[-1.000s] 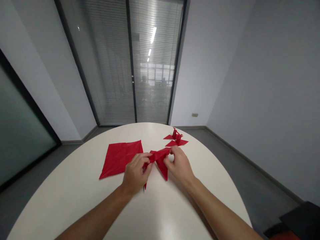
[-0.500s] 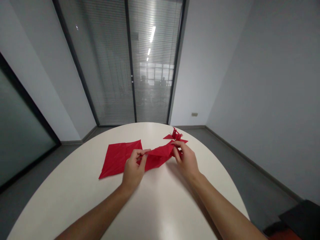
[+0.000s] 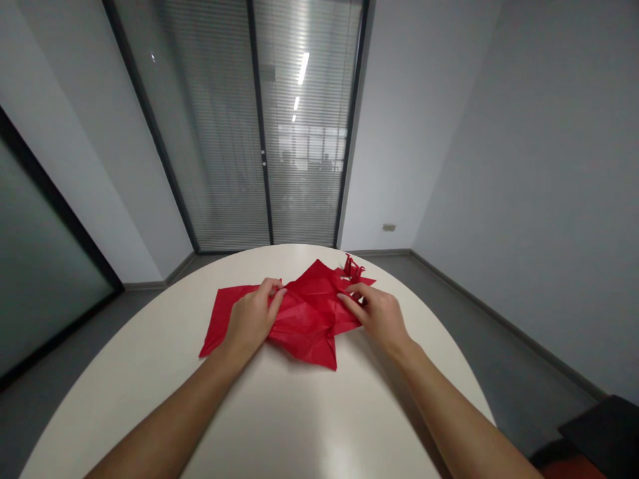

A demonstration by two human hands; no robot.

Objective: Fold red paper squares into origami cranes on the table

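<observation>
A creased sheet of red paper (image 3: 312,309) spreads between my two hands over the middle of the table. My left hand (image 3: 254,309) pinches its left side between thumb and fingers. On the opposite side, my right hand (image 3: 377,313) is closed on the paper's edge; part of its grip is hidden. One corner of the sheet points away from me and another hangs toward me. Under and beyond my left hand lies a second red sheet (image 3: 219,316), partly covered. Folded red paper cranes (image 3: 354,269) sit just past my right hand.
The round white table (image 3: 299,426) carries all the paper. Past its far edge stand a glass partition with blinds (image 3: 309,193) and a grey wall (image 3: 394,133). A dark object (image 3: 604,426), perhaps a chair, is at the lower right.
The red paper has gone from a narrow folded strip to a wider, opened sheet. My left hand has shifted slightly left and my right hand slightly right.
</observation>
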